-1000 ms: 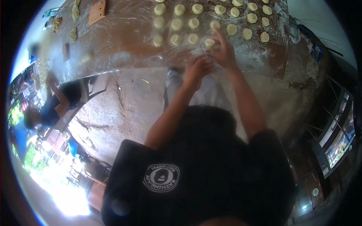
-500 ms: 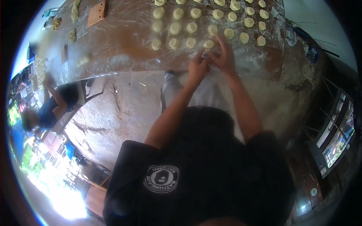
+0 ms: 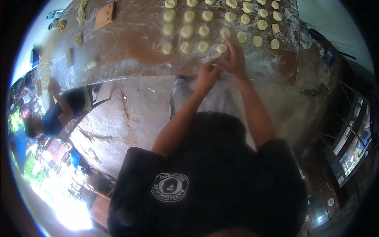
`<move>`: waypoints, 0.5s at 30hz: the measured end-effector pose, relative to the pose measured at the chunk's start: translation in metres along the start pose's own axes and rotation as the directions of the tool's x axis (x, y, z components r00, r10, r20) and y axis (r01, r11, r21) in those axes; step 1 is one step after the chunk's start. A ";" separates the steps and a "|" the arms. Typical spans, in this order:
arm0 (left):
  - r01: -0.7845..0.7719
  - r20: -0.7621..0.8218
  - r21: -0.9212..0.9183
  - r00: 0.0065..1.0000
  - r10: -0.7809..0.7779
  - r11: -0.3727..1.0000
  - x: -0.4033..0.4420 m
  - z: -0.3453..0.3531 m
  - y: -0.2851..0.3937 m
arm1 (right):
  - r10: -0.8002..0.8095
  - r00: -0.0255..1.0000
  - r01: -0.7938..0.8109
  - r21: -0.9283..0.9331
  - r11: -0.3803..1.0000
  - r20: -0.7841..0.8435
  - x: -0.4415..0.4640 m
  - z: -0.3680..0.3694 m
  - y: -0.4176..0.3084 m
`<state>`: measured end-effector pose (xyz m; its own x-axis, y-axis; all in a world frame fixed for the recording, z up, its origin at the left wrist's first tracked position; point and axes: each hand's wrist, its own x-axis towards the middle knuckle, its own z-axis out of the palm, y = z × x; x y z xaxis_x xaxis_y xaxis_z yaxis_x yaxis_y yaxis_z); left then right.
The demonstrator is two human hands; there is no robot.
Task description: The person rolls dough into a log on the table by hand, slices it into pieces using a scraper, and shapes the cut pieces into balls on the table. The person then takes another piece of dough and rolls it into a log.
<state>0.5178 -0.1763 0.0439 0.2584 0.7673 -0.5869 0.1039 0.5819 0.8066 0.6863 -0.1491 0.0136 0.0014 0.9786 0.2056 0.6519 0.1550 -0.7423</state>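
Room: glaring daylight at lower left, dimmer toward the right.
Floor [image 3: 134,114]: bare, rough and cracked, running below the near edge of the worktop.
Worktop [image 3: 134,59]: brown, shiny as if under a clear wrinkled film, streaked with white toward the right edge.
Dough discs [image 3: 185,47]: pale, round, flat, set out separately in loose rows from the middle of the worktop toward its right edge, the lowest row close to the near edge.
Front disc [image 3: 222,48]: lying in that lowest row, straight ahead of both hands.
Right hand [image 3: 235,62]: at the near edge, thumb and index finger apart beside the front disc, index finger pointing toward the far edge; cannot tell if touching dough.
Left hand [image 3: 208,75]: over the near edge, just left of the right hand, fingers bunched; too blurred to tell if gripping anything.
Between hands: only a narrow space at the fingertips; cannot tell whether in contact.
Dough strip [image 3: 81,12]: long and uneven, toward the far left of the worktop.
Wooden block [image 3: 104,15]: flat, pierced with small holes, right of the strip.
Co-worker [image 3: 55,118]: seated beyond the worktop's left end, dark blue top, one arm stretched toward that end.
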 end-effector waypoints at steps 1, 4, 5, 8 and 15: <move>-0.021 -0.003 0.020 1.000 0.021 1.000 -0.004 -0.002 -0.004 | 0.024 0.999 -0.025 0.014 1.000 0.025 -0.002 0.000 -0.001; -0.041 0.038 0.051 0.999 0.039 0.998 -0.019 -0.014 -0.004 | -0.114 0.991 0.100 -0.174 0.980 -0.076 -0.007 0.000 -0.005; -0.041 0.059 0.058 0.998 0.037 0.997 -0.025 -0.020 -0.003 | -0.100 0.993 0.082 -0.251 0.965 -0.060 -0.012 0.000 -0.008; 0.018 0.078 0.109 0.997 -0.027 0.994 -0.044 -0.047 -0.007 | -0.063 0.998 0.050 -0.415 0.908 -0.019 -0.025 0.001 -0.022; 0.089 -0.130 0.099 0.989 -0.076 0.991 -0.094 -0.152 -0.044 | -0.052 0.997 0.074 -0.504 0.861 0.058 -0.030 0.024 -0.026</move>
<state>0.3426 -0.2328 0.0525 0.1227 0.7493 -0.6508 0.2207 0.6187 0.7540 0.6516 -0.1792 0.0116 -0.0764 0.9754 0.2068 0.9432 0.1379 -0.3023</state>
